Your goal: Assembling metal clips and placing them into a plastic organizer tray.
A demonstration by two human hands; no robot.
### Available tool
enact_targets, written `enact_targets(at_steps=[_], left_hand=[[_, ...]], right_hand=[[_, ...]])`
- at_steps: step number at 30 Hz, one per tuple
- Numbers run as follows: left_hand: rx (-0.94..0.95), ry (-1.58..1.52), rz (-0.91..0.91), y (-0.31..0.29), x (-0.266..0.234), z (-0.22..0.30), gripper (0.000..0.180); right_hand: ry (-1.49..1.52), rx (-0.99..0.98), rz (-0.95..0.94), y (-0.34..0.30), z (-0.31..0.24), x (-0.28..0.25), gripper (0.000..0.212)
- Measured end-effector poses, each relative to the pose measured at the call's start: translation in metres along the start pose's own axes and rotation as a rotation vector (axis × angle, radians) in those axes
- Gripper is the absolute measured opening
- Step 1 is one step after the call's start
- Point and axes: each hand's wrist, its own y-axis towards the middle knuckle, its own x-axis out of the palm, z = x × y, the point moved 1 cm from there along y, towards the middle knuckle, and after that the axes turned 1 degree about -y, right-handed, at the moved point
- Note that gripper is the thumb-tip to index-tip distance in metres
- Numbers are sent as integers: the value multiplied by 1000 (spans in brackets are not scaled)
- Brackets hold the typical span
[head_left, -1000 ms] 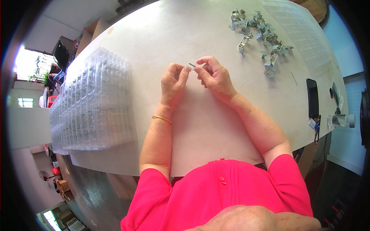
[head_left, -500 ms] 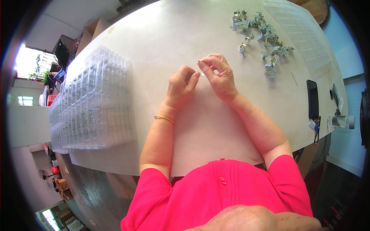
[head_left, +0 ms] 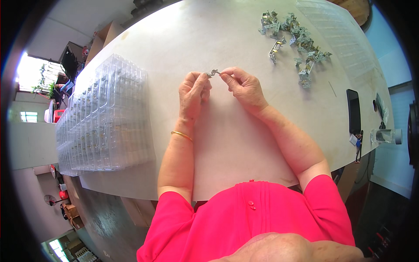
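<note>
Between my two hands, above the white table [head_left: 244,153], is a small metal bracket part [head_left: 214,73], grey and partly covered by fingertips. My left hand [head_left: 193,94] pinches its left end between thumb and fingers. The thumb and forefinger of my right hand [head_left: 243,87] close on its right end. At the far right of the hands lies a loose heap of similar metal bracket parts [head_left: 305,41], grey with brass-coloured bits. One such part [head_left: 276,49] rests a little apart, at the near left side of the heap.
Left of my forearm stands a tall stack of clear plastic trays [head_left: 111,118]. Another clear tray [head_left: 340,39] lies flat at the far right. Along the right edge are a black phone [head_left: 354,111], keys [head_left: 358,142], a clear bottle [head_left: 385,136] and a thin pin [head_left: 332,89].
My left hand has moved slightly left, and my hands have turned. The metal part now shows between the fingertips, where mostly small pale tips showed before.
</note>
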Motion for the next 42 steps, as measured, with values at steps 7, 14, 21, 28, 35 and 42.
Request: enact_targets(at_steps=[7, 14, 21, 28, 35, 42], left_hand=[[89, 133, 1, -1, 0, 0, 14], [245, 389, -3, -4, 8, -6, 10], [369, 583, -67, -11, 18, -1, 9], [624, 848, -72, -13, 22, -1, 12], [631, 811, 17, -9, 17, -4, 16], [485, 673, -11, -7, 6, 1, 23]], right_hand=[[-21, -29, -1, 0, 1, 1, 14], [228, 104, -110, 0, 0, -2, 21], [304, 155, -181, 5, -1, -7, 20], [360, -19, -72, 10, 13, 0, 15], [293, 21, -117, 8, 11, -2, 15], [365, 30, -37, 11, 1, -9, 14]])
